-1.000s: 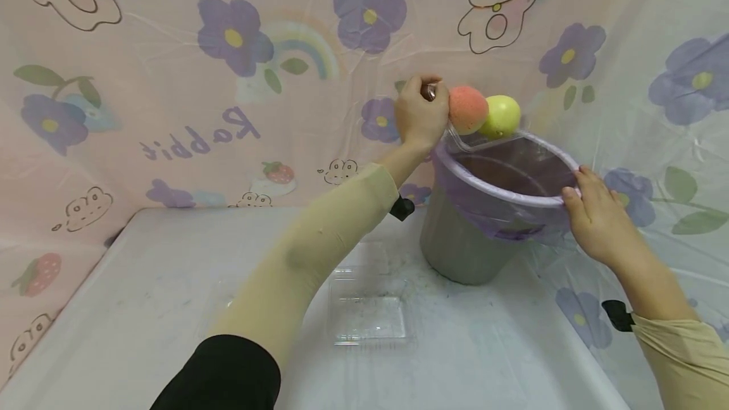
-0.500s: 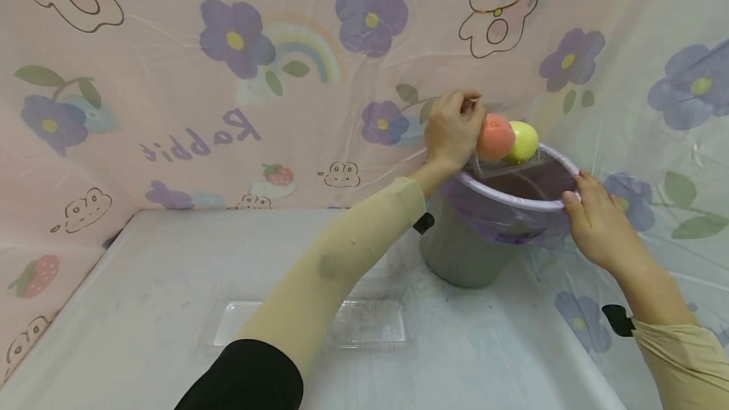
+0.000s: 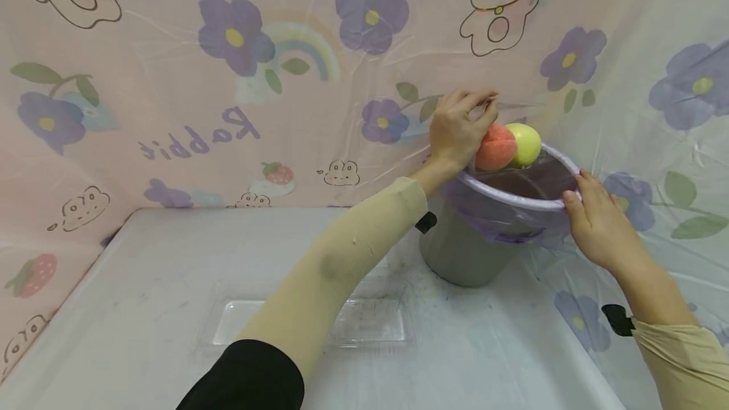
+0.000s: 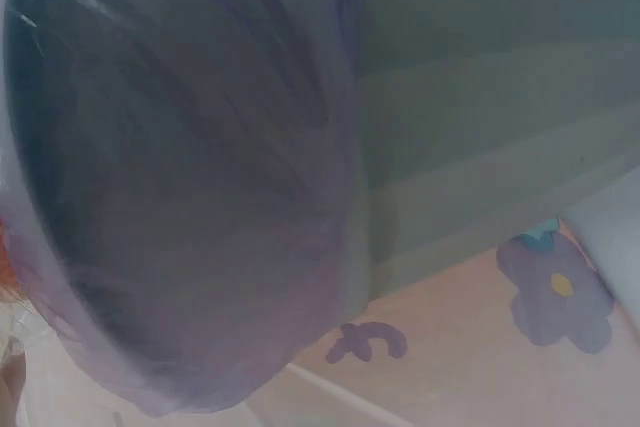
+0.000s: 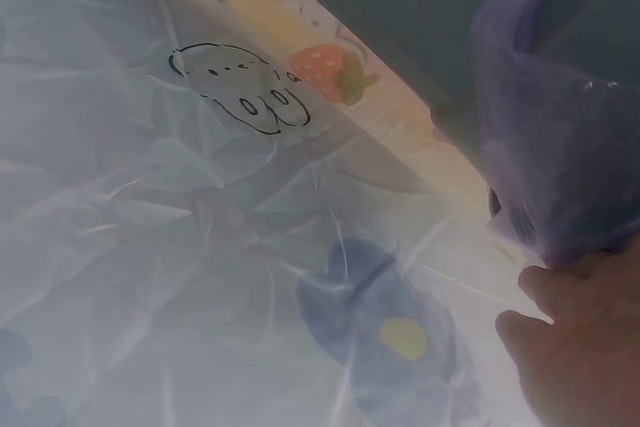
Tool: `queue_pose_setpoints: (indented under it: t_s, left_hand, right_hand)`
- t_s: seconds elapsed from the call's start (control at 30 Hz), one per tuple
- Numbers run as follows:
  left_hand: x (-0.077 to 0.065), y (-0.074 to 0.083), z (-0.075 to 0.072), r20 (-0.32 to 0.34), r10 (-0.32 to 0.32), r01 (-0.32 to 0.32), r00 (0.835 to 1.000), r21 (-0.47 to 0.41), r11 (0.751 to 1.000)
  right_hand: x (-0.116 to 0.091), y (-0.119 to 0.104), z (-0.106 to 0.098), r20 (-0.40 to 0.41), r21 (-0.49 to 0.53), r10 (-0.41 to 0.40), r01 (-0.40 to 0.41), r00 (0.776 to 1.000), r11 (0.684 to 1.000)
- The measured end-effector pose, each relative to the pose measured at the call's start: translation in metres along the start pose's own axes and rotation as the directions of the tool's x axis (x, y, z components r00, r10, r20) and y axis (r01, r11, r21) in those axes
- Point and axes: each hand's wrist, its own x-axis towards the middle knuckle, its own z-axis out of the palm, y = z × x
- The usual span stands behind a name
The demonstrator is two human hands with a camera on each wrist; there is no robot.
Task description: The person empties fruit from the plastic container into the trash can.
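My left hand (image 3: 461, 128) is over the far left rim of a grey trash can (image 3: 467, 258) lined with a purple bag (image 3: 484, 217), holding a clear plastic box that barely shows. A reddish peach (image 3: 495, 149) and a yellow-green round fruit (image 3: 526, 144) sit side by side at the box, above the can's mouth. On the right, my right hand (image 3: 604, 226) grips the can's rim, thumb and fingers at the bag's edge. The left wrist view mostly shows the bag (image 4: 200, 197); in the right wrist view, fingertips (image 5: 545, 292) meet the bag.
Two clear plastic trays (image 3: 373, 324) lie on the white table (image 3: 455, 353), partly hidden by my left forearm. A printed curtain (image 3: 319, 106) with flowers and rabbits hangs behind and at the sides.
My left hand has moved right and slightly down, bringing the box and both fruits further over the can's mouth. The right hand has stayed on the rim.
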Motion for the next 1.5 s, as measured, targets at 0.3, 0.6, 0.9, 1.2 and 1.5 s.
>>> queue_pose_setpoints:
  t_s: [0.3,0.6,0.9,1.2,1.5]
  left_hand:
    - [0.006,0.0,-0.002,0.026,0.214,-0.214,0.976,-0.016,0.977]
    - [0.011,0.006,-0.003,0.028,0.295,-0.296,0.955,-0.003,0.955]
    - [0.018,0.013,-0.01,-0.038,0.24,-0.241,0.97,-0.023,0.97]
    - [0.013,0.006,-0.021,-0.078,0.142,-0.152,0.987,-0.157,0.976]
    - [0.005,0.009,-0.04,-0.039,-0.104,0.084,0.994,-0.349,0.933]
  right_hand:
    - [0.001,-0.001,0.0,0.009,0.006,-0.001,0.001,1.0,1.0]
    - [0.001,-0.001,0.0,0.007,0.008,-0.004,0.004,1.0,1.0]
    - [0.0,-0.002,-0.001,0.001,0.011,-0.005,0.005,1.0,1.0]
    - [0.0,-0.001,0.001,-0.001,0.016,-0.009,0.009,1.0,1.0]
    - [0.0,0.001,0.003,-0.018,0.022,-0.016,0.016,1.0,1.0]
